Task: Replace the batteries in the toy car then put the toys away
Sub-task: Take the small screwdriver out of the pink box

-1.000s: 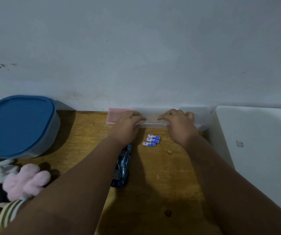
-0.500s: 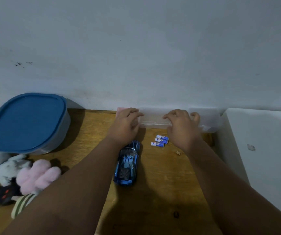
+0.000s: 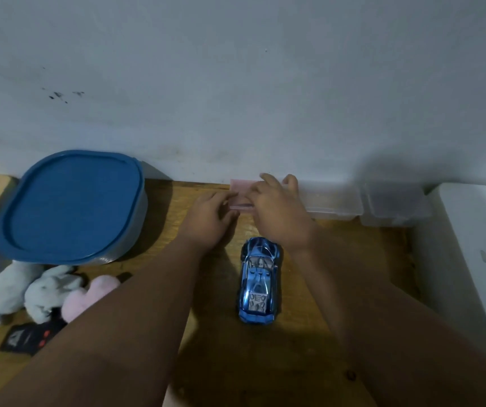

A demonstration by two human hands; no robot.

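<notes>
The shiny blue toy car sits on the wooden table. Just beyond the car, the left hand and right hand both grip a small pink translucent plastic box against the wall.

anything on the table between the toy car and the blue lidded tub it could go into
Only the left forearm crosses the wooden table between the toy car and the blue-lidded tub. The tub's lid is on. Both hands, left hand and right hand, are at the pink box.
</notes>
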